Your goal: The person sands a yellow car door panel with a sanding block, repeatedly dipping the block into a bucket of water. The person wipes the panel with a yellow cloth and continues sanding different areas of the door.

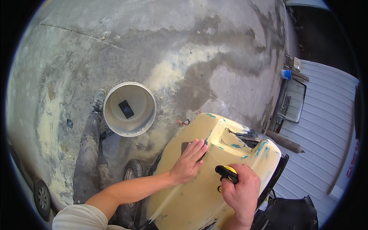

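Observation:
A pale yellow, filler-coated car body panel (180, 203) with teal and dark patches stretches before me. My left hand (189, 161) lies on it, fingers extended and pressed over a dark grey sheet that looks like sandpaper (185, 147). The sheet's edges show on both sides of the fingers. To the right, my right hand (241, 188) is closed around a yellow-and-black handled tool (227, 173) just over the panel. Most of that tool is hidden by the hand, so its kind is unclear. Beyond both hands, a ragged dark opening (249, 141) breaks the panel's far end.
A whitish bucket (152, 115) with a black phone (126, 109) inside stands on the dusty concrete floor (126, 50). Legs in dusty grey trousers (86, 157) are beside it. Wheels (132, 172) sit at the left. A blue container (286, 74) and a white corrugated wall (318, 115) are at right.

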{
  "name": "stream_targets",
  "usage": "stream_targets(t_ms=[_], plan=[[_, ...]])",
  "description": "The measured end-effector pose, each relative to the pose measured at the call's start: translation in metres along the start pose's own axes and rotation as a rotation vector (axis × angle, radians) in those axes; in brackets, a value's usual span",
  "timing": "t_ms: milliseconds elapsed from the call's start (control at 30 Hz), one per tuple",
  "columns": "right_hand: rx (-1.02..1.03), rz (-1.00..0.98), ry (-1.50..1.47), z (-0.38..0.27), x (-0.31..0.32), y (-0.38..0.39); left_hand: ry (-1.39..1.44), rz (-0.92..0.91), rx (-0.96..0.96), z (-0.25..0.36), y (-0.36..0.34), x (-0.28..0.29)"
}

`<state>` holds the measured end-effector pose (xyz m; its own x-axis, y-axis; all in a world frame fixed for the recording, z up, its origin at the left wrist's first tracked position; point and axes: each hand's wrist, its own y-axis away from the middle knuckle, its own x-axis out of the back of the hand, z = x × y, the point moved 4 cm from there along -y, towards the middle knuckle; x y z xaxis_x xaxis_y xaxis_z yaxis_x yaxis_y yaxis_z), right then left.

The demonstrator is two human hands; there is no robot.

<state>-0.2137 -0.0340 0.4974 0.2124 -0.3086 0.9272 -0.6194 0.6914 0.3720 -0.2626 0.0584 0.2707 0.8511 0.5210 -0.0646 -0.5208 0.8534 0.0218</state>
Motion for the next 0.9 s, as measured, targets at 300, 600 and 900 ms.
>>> stream_targets(t_ms=[300, 600, 900], plan=[[-0.161, 0.211, -0.117, 0.006, 0.015, 0.000, 0.049, -0.035, 0.054, -0.004, 0.084, 0.003], [-0.227, 0.410, -0.026, 0.023, 0.026, -0.001, 0.240, 0.010, 0.171, -0.002, -0.084, 0.028], [-0.234, 0.711, -0.418, 0.049, 0.030, -0.001, 0.066, 0.104, 0.027, 0.010, -0.075, 0.013]])
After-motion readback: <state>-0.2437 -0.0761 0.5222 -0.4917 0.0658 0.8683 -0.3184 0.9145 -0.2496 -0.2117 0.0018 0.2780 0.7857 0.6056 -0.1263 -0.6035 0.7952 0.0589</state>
